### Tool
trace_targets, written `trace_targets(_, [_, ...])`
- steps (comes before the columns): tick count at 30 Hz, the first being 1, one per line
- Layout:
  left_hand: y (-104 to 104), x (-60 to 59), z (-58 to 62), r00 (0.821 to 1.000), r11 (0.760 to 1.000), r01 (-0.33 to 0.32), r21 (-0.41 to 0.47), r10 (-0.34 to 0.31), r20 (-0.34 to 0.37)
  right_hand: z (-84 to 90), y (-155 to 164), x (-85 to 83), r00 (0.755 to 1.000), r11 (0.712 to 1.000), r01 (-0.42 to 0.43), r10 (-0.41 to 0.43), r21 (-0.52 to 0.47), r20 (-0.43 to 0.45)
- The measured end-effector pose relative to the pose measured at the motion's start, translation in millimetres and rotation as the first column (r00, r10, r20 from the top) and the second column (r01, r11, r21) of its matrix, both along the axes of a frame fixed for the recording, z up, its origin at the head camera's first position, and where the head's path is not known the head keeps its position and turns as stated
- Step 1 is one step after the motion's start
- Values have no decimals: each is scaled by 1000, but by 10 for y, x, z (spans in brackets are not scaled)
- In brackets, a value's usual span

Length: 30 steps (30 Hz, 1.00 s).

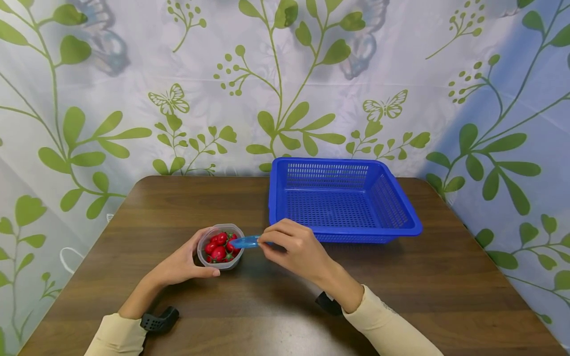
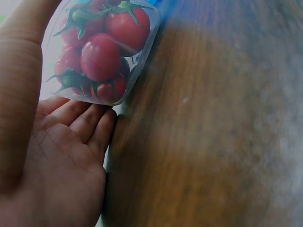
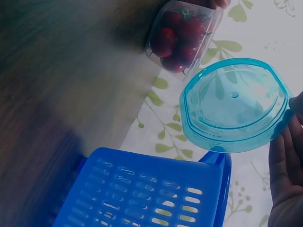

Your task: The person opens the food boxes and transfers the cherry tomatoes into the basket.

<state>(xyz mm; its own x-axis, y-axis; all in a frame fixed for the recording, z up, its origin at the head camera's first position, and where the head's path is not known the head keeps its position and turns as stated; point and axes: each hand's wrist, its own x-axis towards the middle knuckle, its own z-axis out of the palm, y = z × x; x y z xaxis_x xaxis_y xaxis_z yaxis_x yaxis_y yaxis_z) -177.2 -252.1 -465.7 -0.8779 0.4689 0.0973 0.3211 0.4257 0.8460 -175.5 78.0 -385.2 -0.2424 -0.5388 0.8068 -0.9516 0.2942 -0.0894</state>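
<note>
A small clear plastic tub (image 1: 221, 263) filled with several red cherry tomatoes (image 1: 219, 244) stands on the brown wooden table (image 1: 276, 306). My left hand (image 1: 184, 264) wraps round the tub's left side, thumb at the front. In the left wrist view the tub (image 2: 137, 71) leans against my palm and fingers (image 2: 90, 125). My right hand (image 1: 296, 247) pinches a translucent blue lid (image 1: 245, 242) by its edge, just right of the tub and level with its rim. The right wrist view shows the lid (image 3: 234, 105) lifted clear of the tub (image 3: 187, 35).
A blue perforated plastic basket (image 1: 343, 198) with nothing in it sits behind my right hand, towards the table's far right. A leaf-and-butterfly patterned cloth (image 1: 285, 84) hangs behind and beside the table. The table's front and right parts are bare wood.
</note>
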Motion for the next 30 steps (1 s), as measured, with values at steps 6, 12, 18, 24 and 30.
trace_targets(6, [-5, 1, -3, 1000, 1000, 2, 9, -2, 12, 0, 56, 35, 1000, 1000, -13, 13, 16, -13])
trace_targets(12, [-9, -2, -5, 1000, 1000, 2, 2, -2, 9, -3, 98, 69, 999, 998, -47, 48, 33, -22])
trace_targets(18, [-15, -4, -14, 1000, 1000, 2, 5, -2, 14, -21, 108, 105, 995, 994, -83, 87, 64, -53])
trace_targets(24, [-12, -3, -10, 1000, 1000, -2, 3, 2, 19, -45, 107, 142, 992, 988, -118, 123, 100, -43])
trace_targets(30, [-7, -1, -2, 1000, 1000, -7, -10, 7, 23, -94, 71, 211, 990, 973, -136, 143, 189, -22])
